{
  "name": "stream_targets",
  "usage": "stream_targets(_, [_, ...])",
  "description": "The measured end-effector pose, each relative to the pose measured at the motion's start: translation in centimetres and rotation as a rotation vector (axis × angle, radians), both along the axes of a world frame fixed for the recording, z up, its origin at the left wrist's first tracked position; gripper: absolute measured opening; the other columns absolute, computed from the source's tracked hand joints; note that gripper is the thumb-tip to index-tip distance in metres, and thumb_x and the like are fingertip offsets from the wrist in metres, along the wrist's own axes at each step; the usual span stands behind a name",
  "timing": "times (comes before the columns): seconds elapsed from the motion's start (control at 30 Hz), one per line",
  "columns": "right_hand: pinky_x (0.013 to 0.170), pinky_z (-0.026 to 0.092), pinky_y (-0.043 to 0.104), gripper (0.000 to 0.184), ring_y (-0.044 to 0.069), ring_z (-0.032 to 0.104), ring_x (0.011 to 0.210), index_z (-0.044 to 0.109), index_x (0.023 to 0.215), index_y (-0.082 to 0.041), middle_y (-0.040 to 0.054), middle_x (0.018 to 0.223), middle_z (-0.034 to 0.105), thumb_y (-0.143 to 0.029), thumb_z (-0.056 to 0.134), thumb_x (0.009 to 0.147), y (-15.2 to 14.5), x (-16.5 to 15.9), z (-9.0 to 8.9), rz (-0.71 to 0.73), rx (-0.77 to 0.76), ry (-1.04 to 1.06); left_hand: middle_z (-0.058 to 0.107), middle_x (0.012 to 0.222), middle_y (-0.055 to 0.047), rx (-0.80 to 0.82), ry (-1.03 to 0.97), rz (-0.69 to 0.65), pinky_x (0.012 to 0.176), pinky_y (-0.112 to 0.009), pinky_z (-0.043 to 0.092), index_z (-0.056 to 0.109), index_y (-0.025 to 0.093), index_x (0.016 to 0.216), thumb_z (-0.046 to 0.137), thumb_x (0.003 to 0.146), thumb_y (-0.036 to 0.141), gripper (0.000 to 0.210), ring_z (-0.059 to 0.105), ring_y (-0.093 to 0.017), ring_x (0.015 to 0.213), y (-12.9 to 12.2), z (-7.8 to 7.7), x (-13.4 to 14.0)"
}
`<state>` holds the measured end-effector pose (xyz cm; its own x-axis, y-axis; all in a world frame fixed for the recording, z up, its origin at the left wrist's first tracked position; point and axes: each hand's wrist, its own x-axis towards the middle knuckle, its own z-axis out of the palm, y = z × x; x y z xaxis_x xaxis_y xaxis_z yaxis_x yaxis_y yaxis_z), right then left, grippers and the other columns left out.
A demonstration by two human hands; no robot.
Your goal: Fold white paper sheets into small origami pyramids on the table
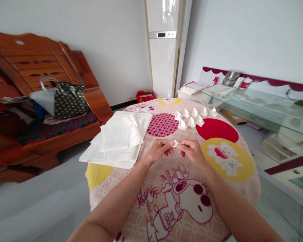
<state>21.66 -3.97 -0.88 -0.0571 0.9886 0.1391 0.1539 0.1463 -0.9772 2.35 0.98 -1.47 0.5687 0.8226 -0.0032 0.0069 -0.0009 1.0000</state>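
Between the fingertips of my two hands is a small piece of folded white paper, mostly covered by the fingers. My left hand pinches its left side and my right hand pinches its right side, both just above the patterned tablecloth. Beyond the hands, several folded white paper boats stand in two rows. To the left of my left hand lies a loose stack of white paper sheets, some with faint print.
A wooden bench with a dark patterned bag stands at the left. On the right is a glass-topped stand with papers and a cup. Behind the table rises a tall white air conditioner near a red bag.
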Motion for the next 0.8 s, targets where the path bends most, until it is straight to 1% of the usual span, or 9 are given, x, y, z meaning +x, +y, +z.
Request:
stream_targets(0.07, [0.05, 0.043, 0.025, 0.033, 0.013, 0.053, 0.049, 0.064, 0.061, -0.02, 0.0004, 0.054, 0.062, -0.044, 0.068, 0.083, 0.0, 0.0, -0.1, -0.04, 0.046, -0.054, 0.071, 0.07, -0.007, -0.069, -0.078, 0.004, 0.054, -0.023, 0.051, 0.071, 0.011, 0.077, 0.072, 0.077, 0.073, 0.062, 0.065, -0.013, 0.058, 0.2, 0.0, -0.2])
stream_targets(0.17, [0.051, 0.041, 0.025, 0.029, 0.013, 0.053, 0.05, 0.064, 0.062, -0.02, -0.0006, 0.054, 0.06, -0.039, 0.068, 0.083, 0.1, 0.1, -0.4, -0.074, 0.123, -0.153, 0.075, 0.077, -0.008, -0.132, -0.133, 0.027, 0.06, -0.023, 0.055, 0.071, 0.011, 0.08, 0.082, 0.07, 0.068, 0.059, 0.069, -0.014, 0.063, 0.5, 0.0, -0.6])
stream_targets(0.3, [0.053, 0.038, 0.025, 0.03, 0.012, 0.049, 0.053, 0.06, 0.06, -0.019, -0.002, 0.054, 0.056, -0.037, 0.067, 0.083, 0.2, 0.4, -0.5, -0.055, 0.199, -0.258, 0.074, 0.074, -0.006, -0.157, -0.131, 0.02, 0.062, -0.022, 0.057, 0.071, 0.011, 0.081, 0.089, 0.066, 0.06, 0.054, 0.069, -0.012, 0.063, 0.7, 0.2, -1.0])
stream_targets(0.37, [0.053, 0.038, 0.025, 0.026, 0.012, 0.049, 0.055, 0.062, 0.062, -0.019, -0.0023, 0.057, 0.056, -0.035, 0.068, 0.082, 0.2, 0.5, -0.6, -0.052, 0.208, -0.264, 0.074, 0.073, -0.005, -0.166, -0.123, 0.014, 0.062, -0.022, 0.057, 0.072, 0.011, 0.084, 0.09, 0.066, 0.059, 0.055, 0.069, -0.012, 0.062, 0.7, 0.3, -1.1])
stream_targets(0.47, [0.057, 0.043, 0.025, 0.016, 0.015, 0.056, 0.061, 0.073, 0.08, -0.017, -0.0007, 0.068, 0.066, -0.033, 0.07, 0.079, 0.2, 0.6, -0.8, -0.045, 0.187, -0.227, 0.075, 0.074, -0.006, -0.168, -0.104, 0.013, 0.061, -0.023, 0.057, 0.073, 0.01, 0.087, 0.09, 0.066, 0.058, 0.055, 0.068, -0.012, 0.061, 0.8, 0.2, -1.1])
stream_targets(0.53, [0.061, 0.046, 0.026, 0.021, 0.017, 0.06, 0.067, 0.077, 0.091, -0.017, 0.0009, 0.075, 0.071, -0.033, 0.071, 0.078, 0.2, 0.7, -0.9, -0.037, 0.156, -0.201, 0.075, 0.076, -0.007, -0.16, -0.091, 0.009, 0.061, -0.023, 0.058, 0.073, 0.01, 0.088, 0.089, 0.067, 0.057, 0.054, 0.069, -0.012, 0.061, 0.8, 0.1, -1.1])
stream_targets(0.63, [0.064, 0.048, 0.027, 0.027, 0.018, 0.064, 0.071, 0.079, 0.1, -0.017, 0.0023, 0.082, 0.075, -0.03, 0.07, 0.078, 0.3, 0.9, -1.1, -0.01, 0.071, -0.175, 0.075, 0.076, -0.007, -0.139, -0.049, 0.001, 0.061, -0.023, 0.057, 0.073, 0.01, 0.089, 0.087, 0.072, 0.052, 0.047, 0.07, -0.013, 0.064, 0.9, -0.1, -1.1])
stream_targets(0.7, [0.063, 0.048, 0.027, 0.029, 0.019, 0.065, 0.072, 0.079, 0.102, -0.017, 0.0028, 0.084, 0.076, -0.027, 0.069, 0.077, 0.4, 1.1, -1.2, 0.046, 0.001, -0.165, 0.073, 0.071, -0.005, -0.113, 0.039, -0.016, 0.057, -0.022, 0.055, 0.073, 0.011, 0.086, 0.083, 0.077, 0.044, 0.036, 0.068, -0.012, 0.06, 1.0, -0.3, -1.2])
stream_targets(0.8, [0.062, 0.049, 0.027, 0.025, 0.021, 0.068, 0.073, 0.08, 0.096, -0.017, 0.0038, 0.083, 0.078, -0.024, 0.07, 0.074, 0.6, 1.5, -1.3, 0.116, -0.048, -0.21, 0.066, 0.058, 0.0, -0.005, 0.253, -0.036, 0.049, -0.019, 0.046, 0.074, 0.012, 0.081, 0.074, 0.082, 0.028, 0.017, 0.059, -0.009, 0.049, 1.1, -0.8, -1.3])
